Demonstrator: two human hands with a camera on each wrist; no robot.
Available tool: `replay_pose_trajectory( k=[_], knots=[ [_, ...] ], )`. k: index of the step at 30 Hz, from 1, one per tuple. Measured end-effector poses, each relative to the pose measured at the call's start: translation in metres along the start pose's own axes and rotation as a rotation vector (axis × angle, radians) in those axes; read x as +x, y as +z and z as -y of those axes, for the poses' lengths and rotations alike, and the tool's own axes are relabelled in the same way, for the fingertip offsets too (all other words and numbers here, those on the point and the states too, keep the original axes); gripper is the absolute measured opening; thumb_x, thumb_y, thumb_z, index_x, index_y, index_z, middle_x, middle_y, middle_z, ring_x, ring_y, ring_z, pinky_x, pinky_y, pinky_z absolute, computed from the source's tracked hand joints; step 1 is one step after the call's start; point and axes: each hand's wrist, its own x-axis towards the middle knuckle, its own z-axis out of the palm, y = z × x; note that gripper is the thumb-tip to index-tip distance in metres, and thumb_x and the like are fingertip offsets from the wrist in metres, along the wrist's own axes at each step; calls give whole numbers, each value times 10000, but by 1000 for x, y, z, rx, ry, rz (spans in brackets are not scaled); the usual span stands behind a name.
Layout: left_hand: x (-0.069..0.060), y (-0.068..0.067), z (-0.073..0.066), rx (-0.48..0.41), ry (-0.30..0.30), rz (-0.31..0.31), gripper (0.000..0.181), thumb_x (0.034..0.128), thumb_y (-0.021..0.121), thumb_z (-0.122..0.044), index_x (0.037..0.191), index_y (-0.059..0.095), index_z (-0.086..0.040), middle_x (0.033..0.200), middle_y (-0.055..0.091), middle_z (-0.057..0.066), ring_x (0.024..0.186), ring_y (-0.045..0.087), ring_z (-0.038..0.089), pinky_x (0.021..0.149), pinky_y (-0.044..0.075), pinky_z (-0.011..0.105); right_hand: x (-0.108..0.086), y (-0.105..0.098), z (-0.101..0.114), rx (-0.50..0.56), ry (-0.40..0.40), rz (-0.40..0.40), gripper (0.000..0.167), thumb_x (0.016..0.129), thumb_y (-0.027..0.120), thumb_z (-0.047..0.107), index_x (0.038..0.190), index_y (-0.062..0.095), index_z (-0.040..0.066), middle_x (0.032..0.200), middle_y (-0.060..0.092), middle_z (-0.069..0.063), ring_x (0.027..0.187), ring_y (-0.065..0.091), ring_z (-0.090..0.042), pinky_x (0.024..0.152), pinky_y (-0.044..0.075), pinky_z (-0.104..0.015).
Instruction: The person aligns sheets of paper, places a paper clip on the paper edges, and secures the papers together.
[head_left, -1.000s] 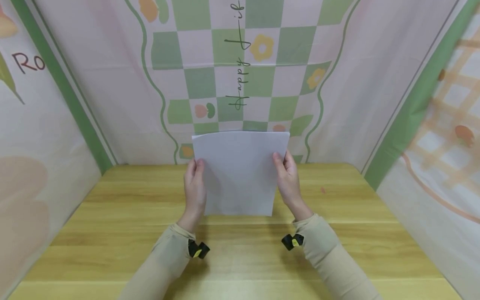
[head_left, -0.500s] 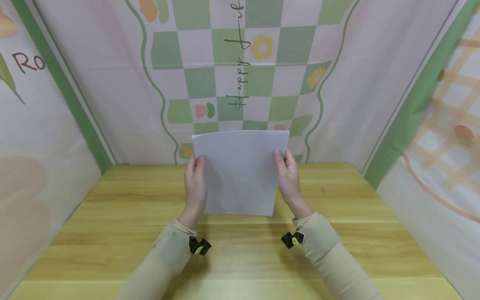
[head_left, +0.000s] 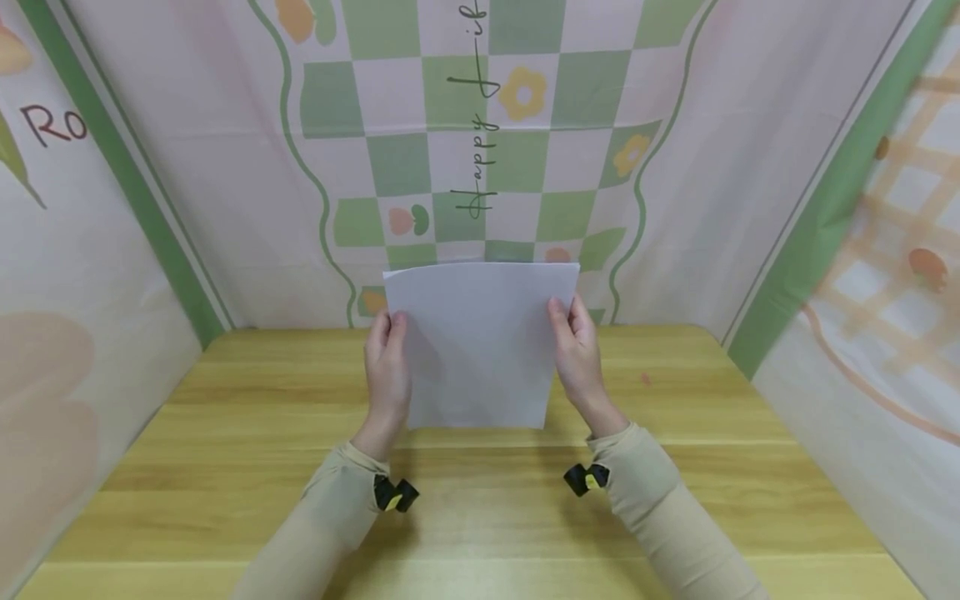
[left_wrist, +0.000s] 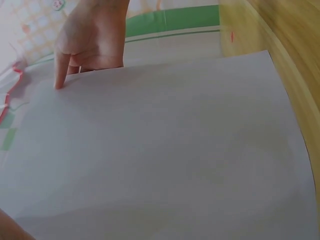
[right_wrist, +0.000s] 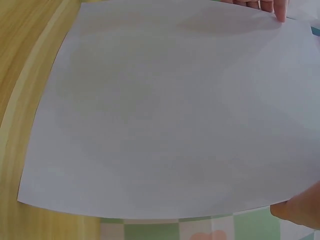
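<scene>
From left to right, we see the left hand (head_left: 387, 367) pinching the side edge of a white paper sheet (head_left: 480, 346), a trace further left than half a second ago. The sheet is held up between both hands, above the wooden table (head_left: 480, 517) and before the checked cloth (head_left: 517, 162), almost exactly as before; we cannot tell whether its lower edge touches the wood. The right hand (head_left: 579, 358) keeps its pinch on the opposite edge, thumb in front. Beyond it, a small reddish speck (head_left: 646, 378) lies unmoved.

The paper (head_left: 480, 350) partly hides the left hand (head_left: 387, 367) and right hand (head_left: 579, 358); the reddish speck (head_left: 646, 379) is too small to identify.
</scene>
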Motion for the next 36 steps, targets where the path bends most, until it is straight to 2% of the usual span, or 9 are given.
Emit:
replay_pose_trajectory(
  k=[6, 13, 22, 27, 34, 36],
  knots=[
    [4, 0, -4, 12, 29, 3, 285, 1019, 369, -159, 1146, 529, 40, 1090, 580, 106, 1017, 514, 160, 931, 371, 302, 2, -1, 3, 7, -27, 17, 424, 1021, 408, 220, 1399, 383, 30, 1230, 521, 4, 1145, 491, -126, 980, 382, -216],
    [6, 2, -8, 30, 42, -3, 267, 1019, 373, -162, 1097, 535, 36, 1033, 568, 73, 969, 506, 148, 870, 375, 285, 5, -2, 5, -10, -39, 11, 401, 1021, 409, 230, 1363, 412, 20, 1189, 530, 17, 1113, 491, -130, 955, 385, -224],
    [7, 3, -9, 24, 41, 19, 304, 1024, 359, -166, 1182, 541, 19, 1116, 590, 137, 1011, 529, 166, 937, 382, 305, 7, 1, 9, -11, -56, 5, 393, 1026, 395, 217, 1358, 412, 9, 1169, 530, 45, 1111, 483, -109, 958, 380, -209],
    [7, 3, -9, 23, 37, 25, 309, 1026, 354, -173, 1185, 541, 15, 1122, 591, 142, 1019, 528, 167, 944, 380, 308, 7, 1, 9, -4, -60, 3, 389, 1026, 390, 212, 1355, 416, 5, 1176, 528, 17, 1111, 481, -118, 973, 374, -227],
    [6, 3, -14, 17, 32, 20, 317, 1026, 352, -184, 1203, 538, 3, 1162, 589, 127, 1061, 517, 160, 969, 364, 319, 7, 2, 11, -24, -57, 28, 457, 1028, 383, 247, 1448, 340, 72, 1420, 439, -26, 1330, 376, -102, 1122, 285, -308],
    [6, 3, -15, 12, 29, 15, 316, 1024, 355, -176, 1207, 537, 8, 1168, 589, 130, 1065, 517, 157, 977, 359, 317, 7, 2, 12, -13, -56, 28, 445, 1026, 389, 243, 1427, 361, 51, 1363, 475, -45, 1279, 419, -123, 1089, 319, -297]
  ],
)
